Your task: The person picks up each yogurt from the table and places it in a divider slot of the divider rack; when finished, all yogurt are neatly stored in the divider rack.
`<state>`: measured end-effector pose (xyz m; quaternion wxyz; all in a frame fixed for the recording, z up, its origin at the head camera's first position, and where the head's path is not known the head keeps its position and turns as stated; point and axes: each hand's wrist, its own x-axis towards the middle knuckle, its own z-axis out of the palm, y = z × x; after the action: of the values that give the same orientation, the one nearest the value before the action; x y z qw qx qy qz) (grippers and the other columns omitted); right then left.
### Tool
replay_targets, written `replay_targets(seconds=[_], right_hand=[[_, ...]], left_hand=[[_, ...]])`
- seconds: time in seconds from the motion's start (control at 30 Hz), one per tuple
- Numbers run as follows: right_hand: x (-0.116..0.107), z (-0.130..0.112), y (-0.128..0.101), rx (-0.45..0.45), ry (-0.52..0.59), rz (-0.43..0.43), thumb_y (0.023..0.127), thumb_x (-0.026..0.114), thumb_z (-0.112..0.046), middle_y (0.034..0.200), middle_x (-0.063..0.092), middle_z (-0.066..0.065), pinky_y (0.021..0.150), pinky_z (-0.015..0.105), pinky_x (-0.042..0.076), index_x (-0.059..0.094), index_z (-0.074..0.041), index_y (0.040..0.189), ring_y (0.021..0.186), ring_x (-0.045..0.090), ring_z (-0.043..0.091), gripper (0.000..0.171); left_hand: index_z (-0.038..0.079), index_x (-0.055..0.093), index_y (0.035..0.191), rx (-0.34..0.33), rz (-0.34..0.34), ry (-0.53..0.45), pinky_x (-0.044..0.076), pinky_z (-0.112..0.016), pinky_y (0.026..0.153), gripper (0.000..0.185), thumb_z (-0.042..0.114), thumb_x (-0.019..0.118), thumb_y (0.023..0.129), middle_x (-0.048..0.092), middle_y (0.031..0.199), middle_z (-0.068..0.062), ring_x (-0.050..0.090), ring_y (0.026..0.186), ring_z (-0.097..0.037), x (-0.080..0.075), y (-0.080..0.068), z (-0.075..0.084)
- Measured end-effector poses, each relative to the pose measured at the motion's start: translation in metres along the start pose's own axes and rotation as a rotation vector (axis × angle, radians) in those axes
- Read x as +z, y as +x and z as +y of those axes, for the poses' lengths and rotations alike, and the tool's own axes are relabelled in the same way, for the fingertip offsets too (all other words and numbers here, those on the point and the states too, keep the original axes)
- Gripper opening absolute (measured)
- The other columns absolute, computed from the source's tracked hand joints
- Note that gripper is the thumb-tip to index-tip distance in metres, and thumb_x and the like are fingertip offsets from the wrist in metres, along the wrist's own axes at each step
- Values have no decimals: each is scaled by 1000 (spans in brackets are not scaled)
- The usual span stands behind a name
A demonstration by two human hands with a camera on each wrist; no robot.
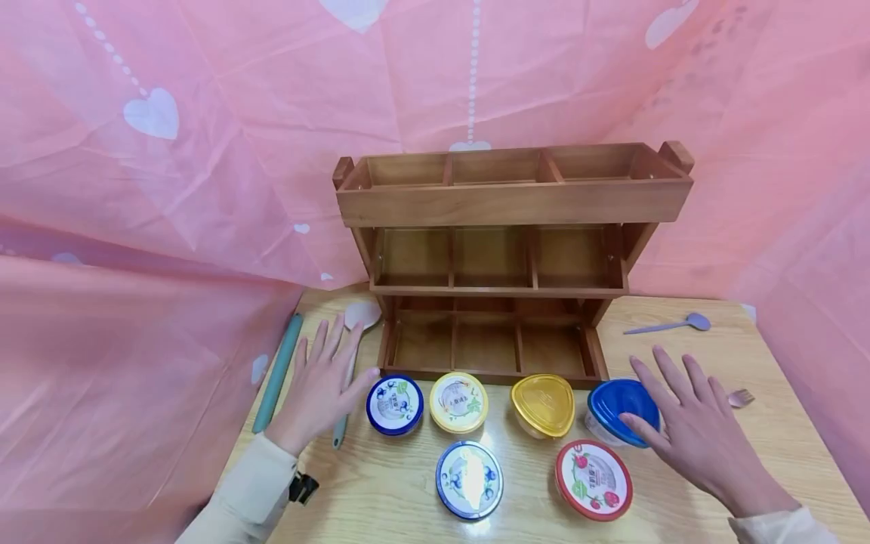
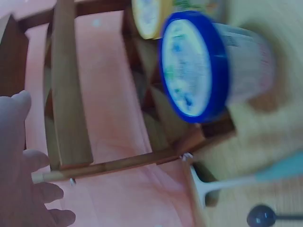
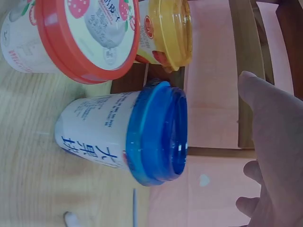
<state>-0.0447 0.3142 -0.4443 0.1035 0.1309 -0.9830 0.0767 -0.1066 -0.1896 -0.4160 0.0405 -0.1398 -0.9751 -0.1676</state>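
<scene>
My left hand is held with fingers spread over the left of the table, beside a tub with a dark blue lid and above a pale-headed, teal-handled utensil. Spread likewise, my right hand overlaps the edge of a cup with a bright blue lid; the right wrist view shows that cup upright and apart from the fingers. Both hands hold nothing. Between them stand a yellow-lidded tub, a gold-lidded cup, a red-lidded tub and another blue-lidded tub.
Behind the tubs stands a three-tier wooden rack with divided compartments. A long teal stick-like utensil lies at the left edge. On the right lie a purple spoon and a fork, partly hidden. Pink cloth surrounds the table.
</scene>
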Motion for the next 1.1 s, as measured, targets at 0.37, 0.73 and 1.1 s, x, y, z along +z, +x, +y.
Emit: replay_targets(seconds=[0.37,0.73,1.1], right_hand=[[14,2,-9,1,53,32,82,74,-48,154,31,26,122,55,-6,27,-14,156,138,24,55,94],[20,1,-11,62,72,-40,83,71,-55,150,34,29,105,76,24,25,-13,157,135,29,54,97],[31,2,-14,127,125,-75,74,80,-55,147,37,31,84,78,41,23,-10,157,125,37,53,110]], left_hand=[[20,15,159,-125,118,-434,19,-57,120,72,48,47,102,15,166,-5,16,152,-32,-9,45,1],[25,14,159,-246,80,-816,25,-51,120,74,48,52,99,22,164,-5,24,150,-29,-8,92,0],[27,19,158,-302,119,-950,32,-47,118,65,31,52,103,26,162,-8,30,148,-30,-4,130,6]])
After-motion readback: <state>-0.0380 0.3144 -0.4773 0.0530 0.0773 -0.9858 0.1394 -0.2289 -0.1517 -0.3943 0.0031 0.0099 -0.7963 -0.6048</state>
